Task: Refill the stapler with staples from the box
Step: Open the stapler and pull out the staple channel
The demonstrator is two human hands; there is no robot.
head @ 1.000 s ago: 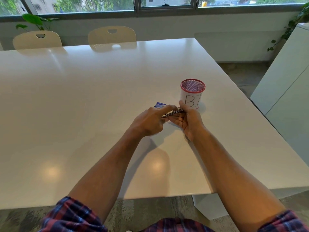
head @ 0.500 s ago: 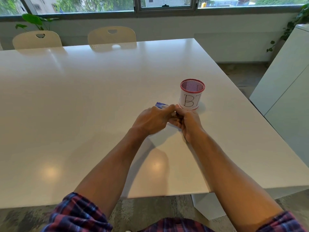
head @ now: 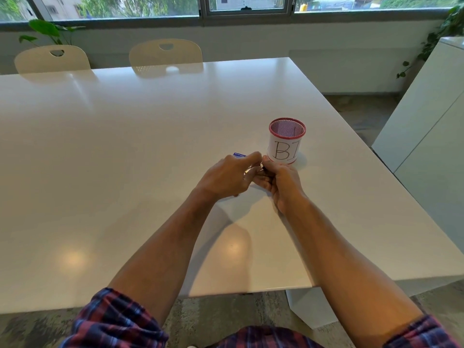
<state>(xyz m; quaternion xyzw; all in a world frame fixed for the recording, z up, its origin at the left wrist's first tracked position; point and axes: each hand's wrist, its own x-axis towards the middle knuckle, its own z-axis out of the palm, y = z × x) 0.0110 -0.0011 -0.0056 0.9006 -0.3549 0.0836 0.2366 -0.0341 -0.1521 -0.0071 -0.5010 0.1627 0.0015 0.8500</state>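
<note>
Both hands meet: right hand (head: 283,182) cradles the stapler (head: 254,169), I judge to steady it; left hand (head: 226,175) pinches at its top. Staple box (head: 238,154) waits at twelve o'clock.

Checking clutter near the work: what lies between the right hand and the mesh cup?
Only bare table between right hand and mesh cup, per head view.

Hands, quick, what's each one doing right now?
Left hand: closed on the stapler, mostly hidden.
Right hand: closed on the same stapler.
</note>
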